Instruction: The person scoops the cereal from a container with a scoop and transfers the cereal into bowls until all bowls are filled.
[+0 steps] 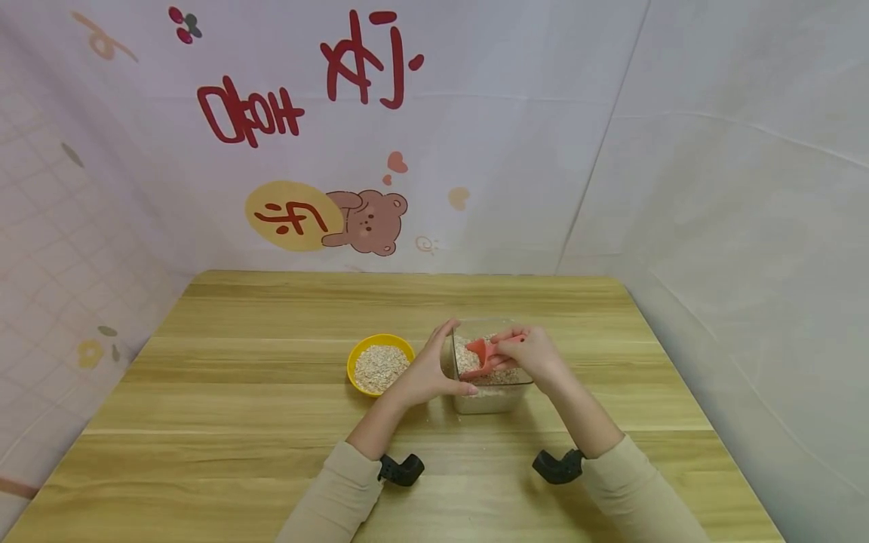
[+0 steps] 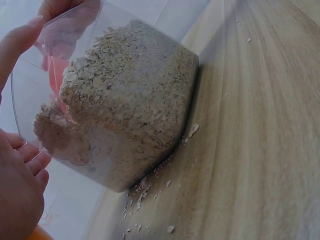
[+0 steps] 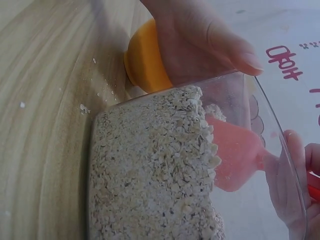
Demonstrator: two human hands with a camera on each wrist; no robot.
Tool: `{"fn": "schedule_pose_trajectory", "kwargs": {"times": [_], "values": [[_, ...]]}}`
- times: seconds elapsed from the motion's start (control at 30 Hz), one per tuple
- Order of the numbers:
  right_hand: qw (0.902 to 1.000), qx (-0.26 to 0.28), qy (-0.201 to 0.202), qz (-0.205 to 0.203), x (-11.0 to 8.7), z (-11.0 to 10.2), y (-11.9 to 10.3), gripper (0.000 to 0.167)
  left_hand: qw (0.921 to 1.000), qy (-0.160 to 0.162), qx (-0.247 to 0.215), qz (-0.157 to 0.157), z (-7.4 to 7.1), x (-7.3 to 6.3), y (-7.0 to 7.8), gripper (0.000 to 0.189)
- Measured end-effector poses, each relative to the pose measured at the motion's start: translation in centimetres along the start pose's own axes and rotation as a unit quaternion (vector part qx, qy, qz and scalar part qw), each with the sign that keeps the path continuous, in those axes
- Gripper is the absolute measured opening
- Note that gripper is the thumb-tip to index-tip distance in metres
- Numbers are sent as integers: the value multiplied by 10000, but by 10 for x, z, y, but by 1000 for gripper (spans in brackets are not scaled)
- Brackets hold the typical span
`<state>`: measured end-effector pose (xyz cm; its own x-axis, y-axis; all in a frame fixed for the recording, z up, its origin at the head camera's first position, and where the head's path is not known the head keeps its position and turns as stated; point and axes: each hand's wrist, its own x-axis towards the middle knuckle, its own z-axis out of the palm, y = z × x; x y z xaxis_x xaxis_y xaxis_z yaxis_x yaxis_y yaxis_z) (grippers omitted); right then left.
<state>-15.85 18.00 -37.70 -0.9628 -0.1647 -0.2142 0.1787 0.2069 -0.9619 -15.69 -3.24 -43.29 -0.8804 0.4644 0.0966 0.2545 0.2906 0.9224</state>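
Note:
A clear plastic container (image 1: 490, 404) of rolled oats (image 3: 145, 160) stands on the table to the right of centre. My left hand (image 1: 422, 375) holds its left side, thumb at the near edge and fingers toward the far edge. The handle of a pink scoop (image 1: 480, 356) is gripped in my right hand (image 1: 536, 356), which reaches in over the container's right side. Through the clear wall, the right wrist view shows the scoop's head (image 3: 232, 155) dipping into the oats' surface. Left of the container, beside my left hand, sits a yellow bowl (image 1: 351, 369) with oats in it.
Loose oat flakes (image 2: 142, 195) lie scattered on the wooden table (image 1: 237, 422) around the container's base. White printed cloth (image 1: 509, 151) hangs behind the table and at both sides. Black wrist mounts (image 1: 402, 470) sit at each cuff.

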Motion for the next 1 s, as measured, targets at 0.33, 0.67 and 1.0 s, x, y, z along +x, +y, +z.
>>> {"fn": "schedule_pose_trajectory", "kwargs": {"times": [0.33,0.67,1.0], "values": [[9993,337,148,61,-3,-8,4,27,10000,20,64,-18,0,0,2,112],[9976,680,122,69,-7,-18,9,31,10000,-18,53,35,1,-1,1,112],[9949,997,125,23,-12,-24,14,35,9999,-63,100,-6,1,-1,2,113]]}}
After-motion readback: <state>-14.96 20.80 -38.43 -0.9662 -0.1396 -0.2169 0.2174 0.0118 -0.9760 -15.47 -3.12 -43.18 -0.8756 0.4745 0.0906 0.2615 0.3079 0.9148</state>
